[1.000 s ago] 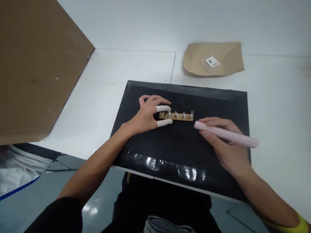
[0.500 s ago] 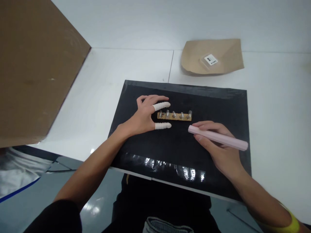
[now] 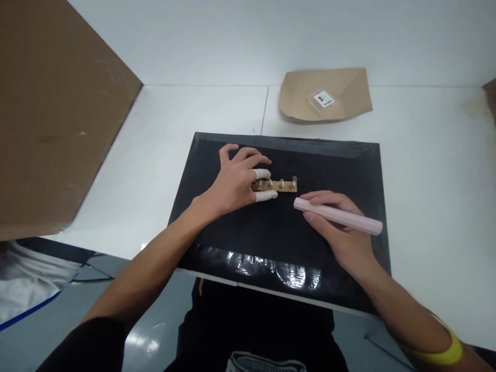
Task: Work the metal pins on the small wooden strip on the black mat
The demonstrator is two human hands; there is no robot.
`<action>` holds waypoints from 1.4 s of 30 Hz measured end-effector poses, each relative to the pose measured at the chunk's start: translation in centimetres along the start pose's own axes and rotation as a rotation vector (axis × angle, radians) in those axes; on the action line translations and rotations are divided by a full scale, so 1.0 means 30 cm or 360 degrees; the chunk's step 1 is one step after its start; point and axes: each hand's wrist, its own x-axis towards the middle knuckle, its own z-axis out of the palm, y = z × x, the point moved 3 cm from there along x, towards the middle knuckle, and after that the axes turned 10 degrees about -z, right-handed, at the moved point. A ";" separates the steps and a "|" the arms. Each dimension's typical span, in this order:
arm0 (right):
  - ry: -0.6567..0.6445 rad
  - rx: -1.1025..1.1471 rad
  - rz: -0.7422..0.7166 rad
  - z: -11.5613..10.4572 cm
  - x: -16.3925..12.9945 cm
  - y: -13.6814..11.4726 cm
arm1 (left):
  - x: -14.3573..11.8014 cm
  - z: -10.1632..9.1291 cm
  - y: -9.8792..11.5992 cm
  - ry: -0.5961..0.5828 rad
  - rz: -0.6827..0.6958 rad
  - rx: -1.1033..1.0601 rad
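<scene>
A narrow tan strip [image 3: 285, 188] with several small clear pieces standing along it lies on a black mat [image 3: 248, 227]. My left hand [image 3: 238, 181] has its thumb and index finger, both in white finger cots, closed on the two long sides of the strip's left part. The other fingers of that hand are bent and spread above the mat. My right hand [image 3: 344, 227] grips a pale pink faceted stick [image 3: 341, 217], like a thick pen. The stick's left end is just below and right of the strip's right end, apart from it.
Behind the mat, a brown paper sheet [image 3: 289, 98] carries a small clear box [image 3: 321, 102] with a white label. A large brown board [image 3: 58, 113] stands at the left. The white table [image 3: 418, 206] surrounds the mat, and its front edge is near my body.
My left hand has moved right over the strip, and its thumb and index finger have closed on the strip's left part. The pink stick stays in my right hand. The view has shifted slightly.
</scene>
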 end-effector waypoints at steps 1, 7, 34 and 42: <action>0.0001 -0.0002 0.0004 -0.001 0.001 -0.001 | 0.004 0.002 0.004 0.0008 -0.0001 0.0004; 0.0035 0.0013 0.0022 -0.010 0.001 0.003 | -0.005 0.005 0.020 0.0049 -0.0045 0.0004; 0.0039 0.0061 -0.0006 -0.010 0.006 0.006 | 0.005 0.013 0.041 -0.0184 -0.0238 -0.0149; 0.0032 0.0071 0.0017 -0.010 0.007 0.000 | -0.021 0.017 0.067 -0.0032 -0.0179 -0.0017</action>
